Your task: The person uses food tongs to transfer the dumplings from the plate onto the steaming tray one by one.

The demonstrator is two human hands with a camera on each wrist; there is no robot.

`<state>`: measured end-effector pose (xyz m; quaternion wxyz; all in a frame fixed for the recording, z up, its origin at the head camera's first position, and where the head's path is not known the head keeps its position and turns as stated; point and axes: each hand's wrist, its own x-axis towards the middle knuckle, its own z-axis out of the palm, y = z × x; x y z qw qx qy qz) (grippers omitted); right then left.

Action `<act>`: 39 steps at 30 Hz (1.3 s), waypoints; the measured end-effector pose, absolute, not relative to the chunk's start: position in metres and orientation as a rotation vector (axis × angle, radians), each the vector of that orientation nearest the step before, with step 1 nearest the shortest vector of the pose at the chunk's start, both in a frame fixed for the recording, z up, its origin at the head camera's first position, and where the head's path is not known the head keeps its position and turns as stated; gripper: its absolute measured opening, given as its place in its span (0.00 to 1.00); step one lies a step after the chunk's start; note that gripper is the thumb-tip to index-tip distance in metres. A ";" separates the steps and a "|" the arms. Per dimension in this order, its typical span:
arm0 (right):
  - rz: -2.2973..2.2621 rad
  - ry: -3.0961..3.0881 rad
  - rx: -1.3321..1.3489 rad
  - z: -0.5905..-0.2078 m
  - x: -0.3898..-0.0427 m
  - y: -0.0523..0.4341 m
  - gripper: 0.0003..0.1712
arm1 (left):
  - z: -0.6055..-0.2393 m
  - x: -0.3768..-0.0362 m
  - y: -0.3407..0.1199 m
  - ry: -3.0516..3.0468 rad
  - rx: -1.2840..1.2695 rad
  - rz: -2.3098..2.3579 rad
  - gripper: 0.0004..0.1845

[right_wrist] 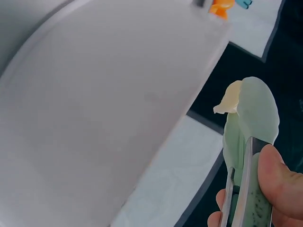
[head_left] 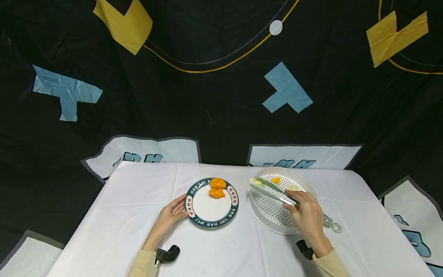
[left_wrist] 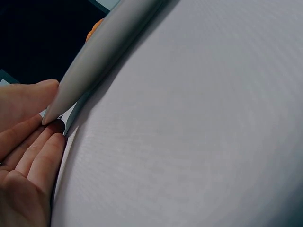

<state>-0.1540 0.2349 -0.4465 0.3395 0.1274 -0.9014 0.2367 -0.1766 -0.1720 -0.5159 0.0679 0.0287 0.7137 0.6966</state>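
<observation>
A pale dumpling (head_left: 255, 181) is pinched between the green tips of tongs (head_left: 273, 191), which are gripped by the right hand (head_left: 308, 218) at the far left rim of the perforated tray (head_left: 273, 215), right of centre in the head view. The plate (head_left: 211, 209), at centre on the white desk (head_left: 114, 215), is steadied at its left rim by the left hand (head_left: 171, 217), whose fingers lie straight against it. Two orange pieces (head_left: 217, 188) already sit at the plate's far edge; an orange piece (head_left: 275, 180) and a pale piece (head_left: 292, 188) remain in the tray. The step in hand appears to be the carrying of the dumpling from tray to plate. The next move seems to call for a steady squeeze and a short leftward travel over the plate.
</observation>
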 end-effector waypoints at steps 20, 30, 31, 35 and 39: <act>0.610 -2.440 0.192 -0.461 -0.164 0.247 0.23 | -0.515 -0.176 -0.172 2.167 0.121 2.089 0.34; 0.597 -2.519 0.132 -0.463 -0.165 0.245 0.23 | -0.518 -0.177 -0.172 2.145 0.105 2.103 0.34; 0.594 -2.532 0.125 -0.463 -0.165 0.244 0.24 | -0.518 -0.177 -0.172 2.142 0.097 2.107 0.34; 0.600 -2.584 0.095 -0.464 -0.164 0.244 0.25 | -0.518 -0.177 -0.173 2.140 0.086 2.112 0.35; 0.619 -2.604 0.087 -0.463 -0.164 0.243 0.27 | -0.518 -0.177 -0.173 2.149 0.102 2.107 0.34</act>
